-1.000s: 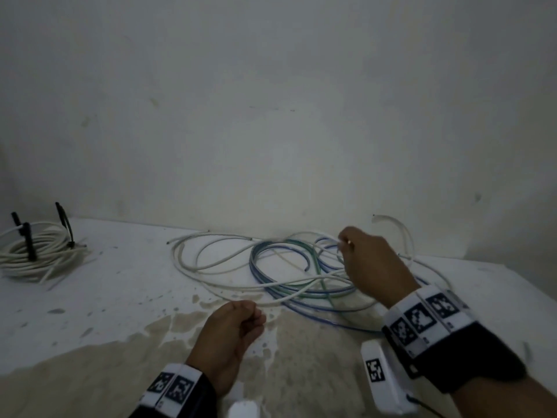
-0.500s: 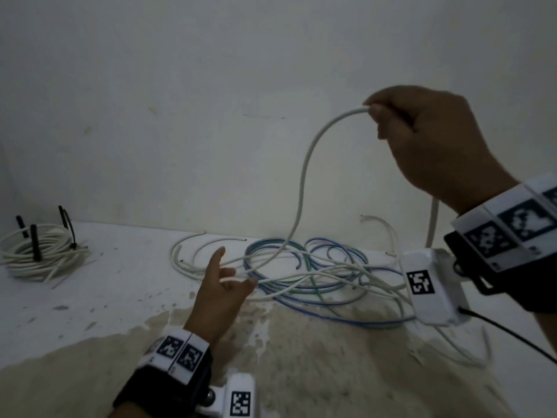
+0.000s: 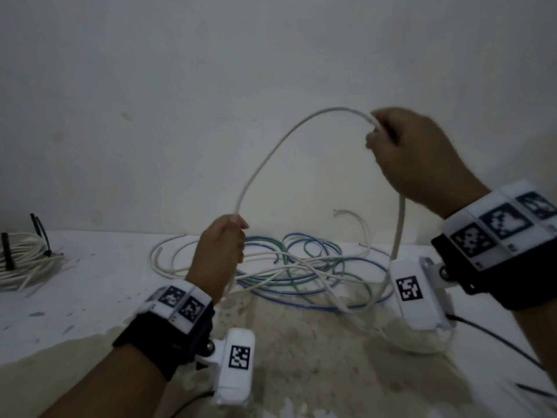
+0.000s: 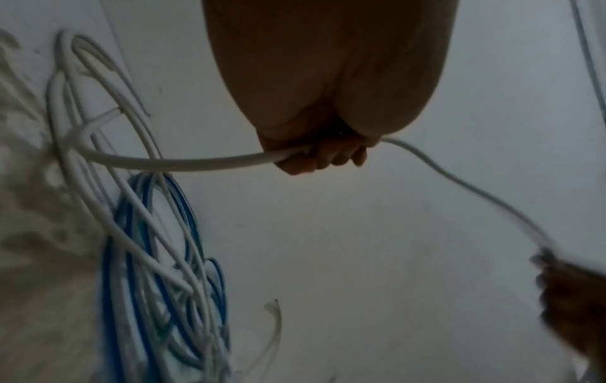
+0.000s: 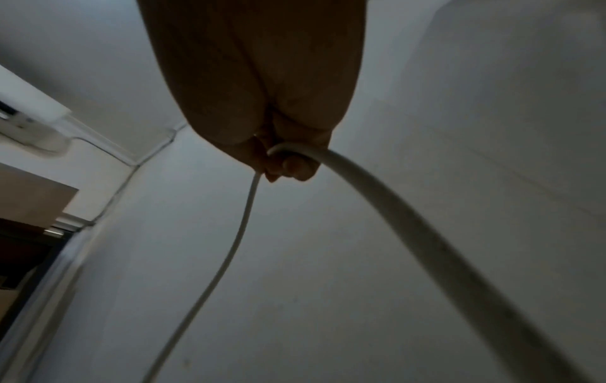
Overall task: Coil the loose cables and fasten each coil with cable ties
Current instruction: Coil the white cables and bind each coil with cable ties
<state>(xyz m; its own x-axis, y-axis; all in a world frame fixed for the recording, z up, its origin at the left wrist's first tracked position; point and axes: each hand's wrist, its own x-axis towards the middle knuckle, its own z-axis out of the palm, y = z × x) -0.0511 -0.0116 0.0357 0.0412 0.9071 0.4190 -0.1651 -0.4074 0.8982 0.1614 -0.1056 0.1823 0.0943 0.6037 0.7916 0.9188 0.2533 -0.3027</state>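
A white cable (image 3: 271,152) arches in the air between my two hands. My left hand (image 3: 223,248) grips one end of the arch just above the floor, fingers curled round the cable (image 4: 210,163). My right hand (image 3: 407,149) is raised at the right and grips the cable (image 5: 360,181) higher up; from it the cable drops to the floor. Under both hands lies a tangle of loose white, blue and green cables (image 3: 301,267). At the far left sits a white coil (image 3: 21,260) bound with black cable ties (image 3: 40,233).
A pale wall (image 3: 271,70) rises straight behind the tangle. The floor (image 3: 301,372) near me is stained brown. A thin dark cord (image 3: 497,342) runs from my right wrist camera. A clear tube end (image 3: 352,215) curls up behind the pile.
My right hand lifted the white cable from the pile, then came down a little. My left hand rose from the floor and closed round the cable, which now arches between the hands.
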